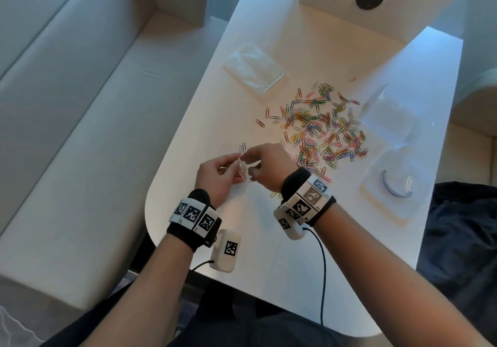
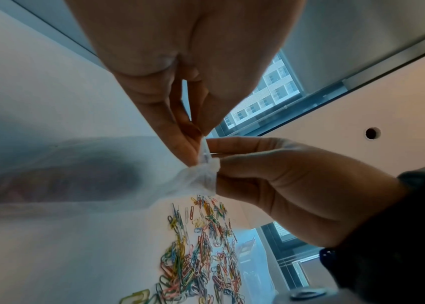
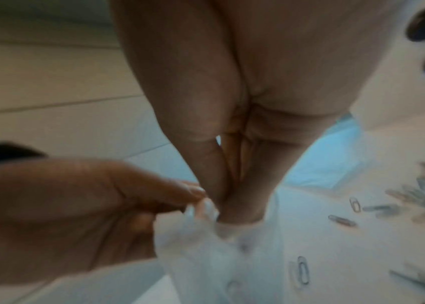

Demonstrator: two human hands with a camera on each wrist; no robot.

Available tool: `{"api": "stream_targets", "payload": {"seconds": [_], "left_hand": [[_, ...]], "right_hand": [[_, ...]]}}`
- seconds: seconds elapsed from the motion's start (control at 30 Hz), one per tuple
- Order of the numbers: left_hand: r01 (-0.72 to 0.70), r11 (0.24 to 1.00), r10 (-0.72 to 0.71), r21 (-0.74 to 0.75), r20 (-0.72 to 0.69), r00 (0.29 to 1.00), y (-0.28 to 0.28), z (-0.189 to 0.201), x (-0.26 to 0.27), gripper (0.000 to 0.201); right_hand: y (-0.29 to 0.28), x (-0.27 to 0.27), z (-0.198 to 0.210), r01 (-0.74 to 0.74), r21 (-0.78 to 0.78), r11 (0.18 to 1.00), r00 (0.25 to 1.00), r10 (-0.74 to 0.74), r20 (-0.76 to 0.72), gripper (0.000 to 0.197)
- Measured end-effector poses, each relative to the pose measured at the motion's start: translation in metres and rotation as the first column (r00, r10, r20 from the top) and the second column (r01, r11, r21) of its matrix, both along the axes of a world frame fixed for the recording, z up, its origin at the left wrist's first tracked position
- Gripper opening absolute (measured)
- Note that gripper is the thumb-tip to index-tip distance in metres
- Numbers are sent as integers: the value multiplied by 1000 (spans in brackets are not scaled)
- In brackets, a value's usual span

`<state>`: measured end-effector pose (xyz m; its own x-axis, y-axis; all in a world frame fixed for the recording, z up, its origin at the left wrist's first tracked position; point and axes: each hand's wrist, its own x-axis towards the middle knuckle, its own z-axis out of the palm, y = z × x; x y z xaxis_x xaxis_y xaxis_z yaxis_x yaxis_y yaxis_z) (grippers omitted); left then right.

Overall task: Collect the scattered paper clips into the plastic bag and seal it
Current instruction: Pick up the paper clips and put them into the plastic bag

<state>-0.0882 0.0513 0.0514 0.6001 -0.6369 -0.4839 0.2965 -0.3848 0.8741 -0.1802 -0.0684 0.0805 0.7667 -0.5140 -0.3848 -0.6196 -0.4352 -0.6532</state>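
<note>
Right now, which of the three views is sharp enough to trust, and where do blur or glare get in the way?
Head view: sharpest; the paper clips show distinct colours, though window glare washes out the table at the far end. Left wrist view: both hands pinching the plastic bag are crisp, the bag's near part a hazy blur. Right wrist view: soft with motion blur throughout, clips smeared grey.

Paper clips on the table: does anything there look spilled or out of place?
Yes. The paper clips lie scattered in a loose coloured heap on the white table, outside any bag. The left hand and right hand both pinch a small clear plastic bag, held near the heap.
</note>
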Motion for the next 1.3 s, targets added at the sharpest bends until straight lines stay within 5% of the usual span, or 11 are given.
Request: {"api": "stream_targets", "payload": {"seconds": [0.1, 0.2, 0.3, 0.4, 0.47, 0.67, 0.87, 1.0, 1.1, 1.2, 1.3], "left_hand": [[-20, 1000, 20, -5, 0, 1000, 9, 3, 2, 20], [-82, 997, 82, 5, 9, 997, 21, 4, 9, 19], [-135, 991, 135, 5, 14, 991, 35, 6, 17, 19], [-160, 987, 160, -9, 23, 987, 44, 8, 23, 22], [-161, 987, 161, -10, 31, 986, 50, 6, 27, 24], [-155, 988, 155, 0, -2, 988, 62, 0, 29, 23], [-111, 994, 112, 24, -47, 993, 61, -1, 16, 18], [-42, 997, 45, 60, -63, 997, 57, -4, 6, 18], [2, 996, 3, 85, -59, 998, 51, -7, 0, 18], [44, 995, -40, 94, -49, 998, 43, -13, -6, 17], [82, 990, -75, 116, -64, 995, 36, -19, -14, 18]], "right_hand": [[-7, 3, 1, 99, 23, 995, 974, -102, 202, 15], [-30, 10, -18, 277, 29, 960, 910, -272, 311, 24], [-34, 25, -57, -99, -238, 966, 993, 113, 46, 36], [-23, 24, -89, -555, -301, 775, 820, 451, -352, 56], [-27, 11, -98, -636, -344, 691, 751, 451, -482, 65], [-52, -48, -107, -503, -364, 784, 792, 248, -558, 92], [-44, -65, -104, -340, -494, 800, 933, 221, -285, 37], [-46, -63, -103, -229, -486, 844, 963, 124, -239, 25], [-56, -69, -95, 149, -385, 911, 980, -188, -64, 20], [-64, -87, -86, 704, -23, 710, 710, -703, 27, 16], [-55, -104, -72, 762, 592, 263, 309, -951, 25, 18]]}}
